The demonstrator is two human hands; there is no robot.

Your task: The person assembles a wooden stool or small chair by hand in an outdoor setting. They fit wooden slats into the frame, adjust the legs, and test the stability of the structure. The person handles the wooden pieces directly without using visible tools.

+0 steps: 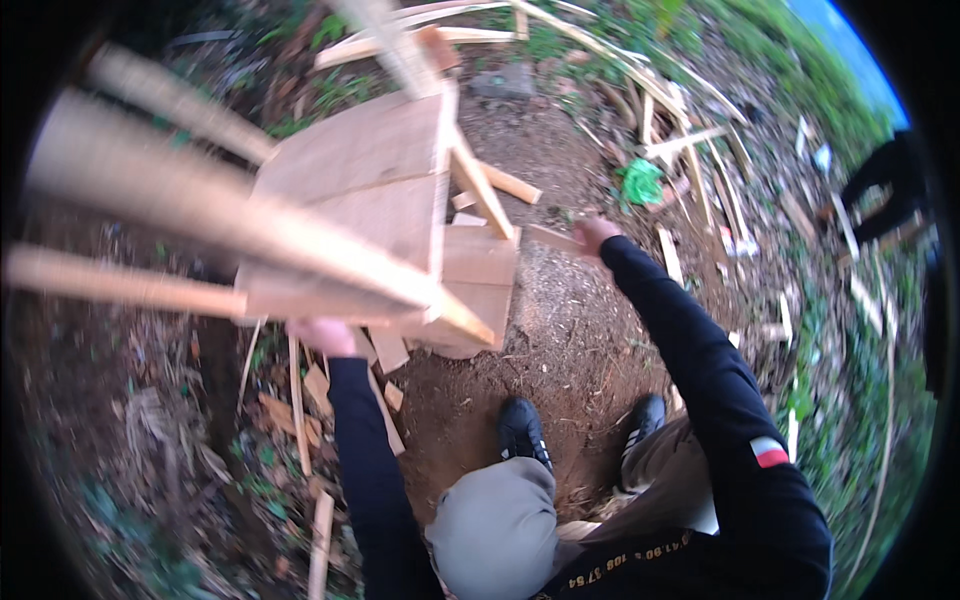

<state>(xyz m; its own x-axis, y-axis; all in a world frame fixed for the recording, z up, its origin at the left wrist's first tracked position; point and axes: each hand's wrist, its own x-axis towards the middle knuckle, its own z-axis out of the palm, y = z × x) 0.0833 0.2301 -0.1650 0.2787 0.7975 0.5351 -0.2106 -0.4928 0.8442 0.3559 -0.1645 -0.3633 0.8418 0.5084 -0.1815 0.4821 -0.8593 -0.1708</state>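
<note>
A wooden piece of furniture with a plank top (370,165) and long legs, like a small table or chair, is tipped on its side in front of me. Its near legs are smeared by motion. My left hand (328,337) grips its lower near edge, the fingers partly hidden behind the wood. To the right, my right hand (598,236) is closed around the end of a short flat wood piece (553,238). That piece points left, close to a second plank-built part (478,270) low beneath the furniture.
Wood strips (690,150) lie heaped at the far right beside a green plastic bag (641,183). Offcuts (390,350) and sticks (300,400) litter the dirt on the left. My shoes (524,432) stand on bare soil. Someone in dark clothing (893,185) is at the right rim.
</note>
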